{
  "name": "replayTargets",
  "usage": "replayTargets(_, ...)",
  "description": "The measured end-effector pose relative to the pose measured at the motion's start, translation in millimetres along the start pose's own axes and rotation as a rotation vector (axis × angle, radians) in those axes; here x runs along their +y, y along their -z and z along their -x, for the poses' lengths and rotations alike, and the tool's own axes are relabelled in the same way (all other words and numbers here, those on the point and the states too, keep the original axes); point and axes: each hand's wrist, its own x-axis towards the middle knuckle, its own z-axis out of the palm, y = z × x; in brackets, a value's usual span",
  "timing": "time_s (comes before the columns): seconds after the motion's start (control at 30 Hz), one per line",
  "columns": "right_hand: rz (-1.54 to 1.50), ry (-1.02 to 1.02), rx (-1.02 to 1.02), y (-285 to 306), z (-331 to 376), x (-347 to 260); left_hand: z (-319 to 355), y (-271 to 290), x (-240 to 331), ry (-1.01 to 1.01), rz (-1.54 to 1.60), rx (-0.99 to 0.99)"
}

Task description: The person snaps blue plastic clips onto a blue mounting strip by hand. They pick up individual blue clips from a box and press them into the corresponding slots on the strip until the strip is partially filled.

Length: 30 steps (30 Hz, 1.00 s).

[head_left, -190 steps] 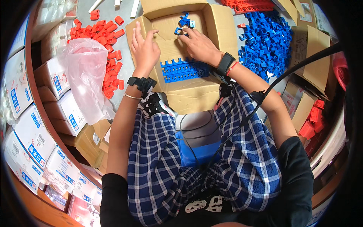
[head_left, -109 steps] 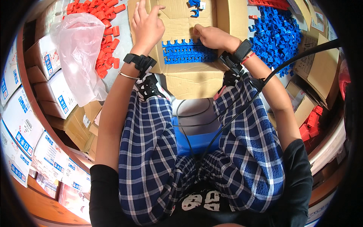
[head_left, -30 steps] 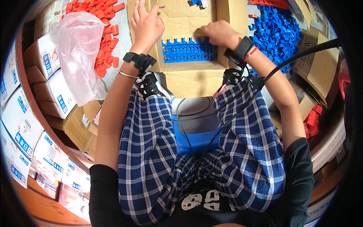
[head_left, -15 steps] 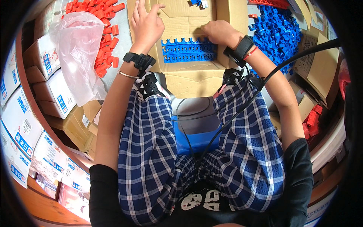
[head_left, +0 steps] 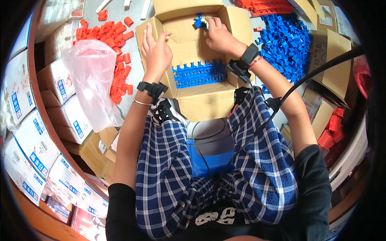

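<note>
Open cardboard box [head_left: 201, 100]: brown, flaps spread outward, resting between the knees. Row of blue plastic clips [head_left: 199, 74]: packed side by side in a flat layer against the near wall of the box, scalloped upper edge visible. Loose blue clips [head_left: 200, 22]: a small cluster at the far inside wall, touched by the right hand [head_left: 219, 38].

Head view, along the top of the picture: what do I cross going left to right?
Clear plastic bag → red plastic pieces → left hand → right hand → pile of blue plastic pieces.
</note>
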Motion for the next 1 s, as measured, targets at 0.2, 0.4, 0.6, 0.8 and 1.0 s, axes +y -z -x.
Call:
replayTargets(0.2,0.044,-0.114,0.016,-13,-7,4,-2,1,7,0.007,0.006,-0.018)
replayTargets(0.4,0.231,-0.007,-0.002,-21,-32,10,-3,0,3,0.001,0.005,-0.02)
replayTargets(0.6,0.164,0.058,-0.056,-14,-41,20,-2,-2,0,-0.001,0.005,-0.033)
replayTargets(0.8,0.005,0.132,-0.086,-11,-40,19,-2,-3,-1,-0.004,0.005,-0.032)
replayTargets(1.0,-0.271,0.01,-0.178,3,-30,2,-1,2,0,-0.002,-0.024,-0.052)
